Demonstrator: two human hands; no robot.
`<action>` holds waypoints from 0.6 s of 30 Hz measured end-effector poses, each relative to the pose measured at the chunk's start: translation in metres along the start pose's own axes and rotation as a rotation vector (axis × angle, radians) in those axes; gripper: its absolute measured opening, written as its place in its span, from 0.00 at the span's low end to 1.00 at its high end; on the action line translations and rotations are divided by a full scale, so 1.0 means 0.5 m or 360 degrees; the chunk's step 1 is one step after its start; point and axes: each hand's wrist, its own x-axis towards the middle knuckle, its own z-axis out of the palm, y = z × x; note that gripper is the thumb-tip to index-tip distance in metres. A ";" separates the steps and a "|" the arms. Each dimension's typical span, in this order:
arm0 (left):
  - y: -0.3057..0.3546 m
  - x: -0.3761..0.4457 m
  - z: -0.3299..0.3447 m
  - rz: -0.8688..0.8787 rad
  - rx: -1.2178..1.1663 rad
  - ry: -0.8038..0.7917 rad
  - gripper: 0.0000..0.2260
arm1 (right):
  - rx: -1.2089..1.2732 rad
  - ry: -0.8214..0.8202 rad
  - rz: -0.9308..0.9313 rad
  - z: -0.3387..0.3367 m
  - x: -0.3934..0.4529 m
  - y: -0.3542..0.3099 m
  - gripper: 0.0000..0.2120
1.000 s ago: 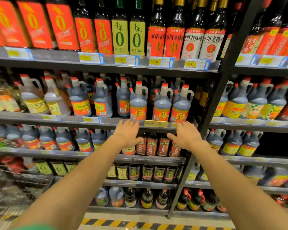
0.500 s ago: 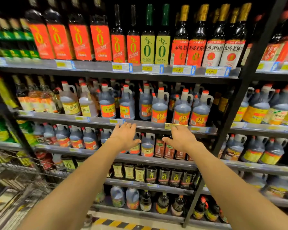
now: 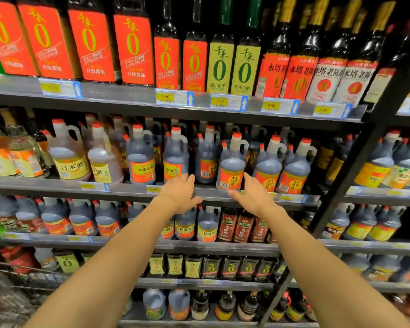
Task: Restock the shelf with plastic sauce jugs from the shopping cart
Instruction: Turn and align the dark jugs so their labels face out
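Two hands, left hand [image 3: 179,194] and right hand [image 3: 251,196], reach with fingers spread, holding nothing. Between them stands one dark vinegar jug [image 3: 231,166] at the shelf [image 3: 118,187] edge.

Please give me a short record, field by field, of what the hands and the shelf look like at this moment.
left hand: open, empty, reaching toward the jug shelf
right hand: open, empty, fingertips by the front jug
front jug: upright at the shelf edge, red cap, dark sauce
contact: cannot tell whether the right hand touches the jug
cart: wire edge in view, lower left, blurred
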 end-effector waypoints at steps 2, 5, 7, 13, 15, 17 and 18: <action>-0.001 0.030 0.006 0.0009 -0.0177 0.0011 0.39 | 0.0239 0.0114 0.0124 0.012 0.018 -0.008 0.38; 0.007 0.068 0.020 -0.0013 -0.0575 0.0105 0.40 | 0.0522 0.0204 0.0320 0.032 0.045 -0.012 0.47; 0.016 0.091 0.028 -0.0069 -0.0915 0.0201 0.40 | 0.0812 0.0254 0.0402 0.043 0.062 -0.006 0.47; 0.030 0.173 0.034 -0.0486 -0.1688 0.0466 0.41 | 0.1490 0.0359 0.0487 0.056 0.120 0.007 0.47; 0.039 0.201 0.041 -0.0583 -0.1783 0.0490 0.42 | 0.1567 0.0305 0.0473 0.061 0.139 0.006 0.48; 0.047 0.231 0.046 -0.0667 -0.1912 0.0516 0.41 | 0.1619 0.0248 0.0474 0.069 0.155 0.006 0.47; 0.050 0.246 0.048 -0.0707 -0.1989 0.0518 0.40 | 0.1643 0.0237 0.0479 0.075 0.163 0.010 0.46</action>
